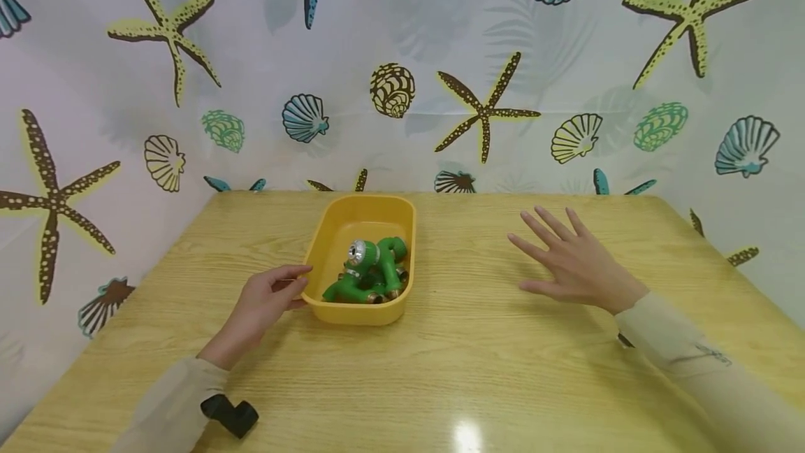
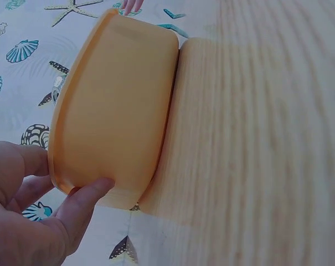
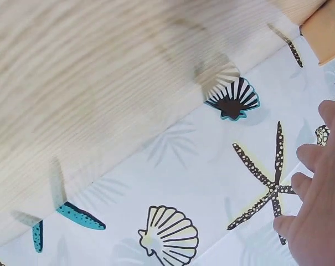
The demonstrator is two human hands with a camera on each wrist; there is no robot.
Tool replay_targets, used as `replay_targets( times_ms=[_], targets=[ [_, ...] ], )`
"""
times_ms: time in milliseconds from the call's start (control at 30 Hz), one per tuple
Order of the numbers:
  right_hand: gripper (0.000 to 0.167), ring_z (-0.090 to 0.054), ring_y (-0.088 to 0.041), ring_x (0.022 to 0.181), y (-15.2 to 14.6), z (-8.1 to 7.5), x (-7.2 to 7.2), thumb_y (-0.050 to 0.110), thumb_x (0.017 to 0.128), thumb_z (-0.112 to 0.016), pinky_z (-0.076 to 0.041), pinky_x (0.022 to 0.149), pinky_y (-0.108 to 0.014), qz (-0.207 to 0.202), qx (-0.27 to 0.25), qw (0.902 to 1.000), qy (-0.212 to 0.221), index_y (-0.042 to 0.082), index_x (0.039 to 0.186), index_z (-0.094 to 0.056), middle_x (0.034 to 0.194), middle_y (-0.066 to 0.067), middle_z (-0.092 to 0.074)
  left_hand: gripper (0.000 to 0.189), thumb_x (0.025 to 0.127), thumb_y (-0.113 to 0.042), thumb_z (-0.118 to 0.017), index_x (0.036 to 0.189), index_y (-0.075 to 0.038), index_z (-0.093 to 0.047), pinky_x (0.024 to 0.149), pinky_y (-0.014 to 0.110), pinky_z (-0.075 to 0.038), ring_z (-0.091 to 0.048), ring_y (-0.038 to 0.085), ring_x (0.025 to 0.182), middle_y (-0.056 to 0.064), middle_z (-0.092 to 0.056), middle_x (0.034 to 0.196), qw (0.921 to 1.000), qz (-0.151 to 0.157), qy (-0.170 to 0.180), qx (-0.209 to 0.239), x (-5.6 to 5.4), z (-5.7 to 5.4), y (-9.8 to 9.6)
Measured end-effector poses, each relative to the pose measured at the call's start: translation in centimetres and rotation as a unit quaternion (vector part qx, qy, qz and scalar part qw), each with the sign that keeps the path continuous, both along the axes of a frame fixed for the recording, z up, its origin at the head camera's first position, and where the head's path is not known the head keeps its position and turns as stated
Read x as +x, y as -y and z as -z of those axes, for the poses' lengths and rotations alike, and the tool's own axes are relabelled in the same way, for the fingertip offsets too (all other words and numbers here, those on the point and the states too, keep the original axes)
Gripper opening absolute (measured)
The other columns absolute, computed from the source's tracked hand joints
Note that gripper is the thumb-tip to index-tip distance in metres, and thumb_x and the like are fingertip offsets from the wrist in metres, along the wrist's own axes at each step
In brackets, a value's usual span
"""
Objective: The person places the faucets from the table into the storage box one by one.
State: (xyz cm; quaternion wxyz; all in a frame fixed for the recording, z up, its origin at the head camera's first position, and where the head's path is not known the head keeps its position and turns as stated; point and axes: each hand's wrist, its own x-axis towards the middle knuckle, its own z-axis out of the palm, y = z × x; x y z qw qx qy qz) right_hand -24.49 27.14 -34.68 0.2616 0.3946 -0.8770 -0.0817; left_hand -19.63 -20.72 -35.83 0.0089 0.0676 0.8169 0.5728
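A yellow plastic bin (image 1: 411, 257) stands on the table, left of the middle. Inside lie several green pipe fittings (image 1: 393, 268) with brass-coloured ends, heaped at its near end. One green valve (image 1: 363, 254) among them has a shiny chrome cap. My left hand (image 1: 267, 303) holds the bin's near left corner by the rim. In the left wrist view, the thumb (image 2: 87, 202) lies against the outer wall while other fingers reach over the rim, partly hidden. To the right, my right hand (image 1: 575, 264) is spread wide over the table, apart from the bin and holding nothing.
The wood-grained table (image 1: 478, 355) runs back to a white curtain (image 1: 377, 26) printed with starfish and shells, which also closes off both sides. A black strap piece (image 1: 229, 414) hangs by the left sleeve.
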Motion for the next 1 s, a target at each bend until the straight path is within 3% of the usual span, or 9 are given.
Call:
replay_targets(
  times_ms=[400,733,1000],
  targets=[
    [0.081,-0.031,-0.043,0.135,-2.3,0.9,1.0,0.072,0.093,-0.029,-0.023,0.104,-0.071,0.025,-0.021,0.9994,0.009,0.009,0.137,-0.054,0.148,-0.023,-0.036,0.045,0.098,-0.003,-0.055,0.140,0.007,-0.044,0.078,0.031,-0.059,-0.058,0.035,0.106,0.027,-0.052,0.122,0.9996,-0.027,-0.002,0.004,-0.1,0.0,-0.4],
    [0.080,-0.033,-0.043,0.134,-2.6,0.7,1.3,0.071,0.094,-0.030,-0.020,0.107,-0.070,0.015,-0.024,0.9996,0.001,0.008,0.136,-0.055,0.146,-0.024,-0.038,0.042,0.096,-0.001,-0.054,0.137,0.006,-0.048,0.076,0.035,-0.059,-0.058,0.035,0.103,0.024,-0.051,0.116,0.9967,-0.071,0.036,-0.013,-0.2,-0.7,-0.9],
    [0.080,-0.033,-0.043,0.134,-3.5,1.0,2.0,0.071,0.093,-0.030,-0.021,0.107,-0.070,0.029,-0.028,0.9992,0.004,0.008,0.135,-0.056,0.147,-0.023,-0.037,0.044,0.095,0.000,-0.050,0.138,0.008,-0.045,0.073,0.038,-0.060,-0.057,0.032,0.100,0.022,-0.049,0.112,0.9960,-0.065,0.061,-0.013,-1.0,-1.4,-1.1]
  ],
)
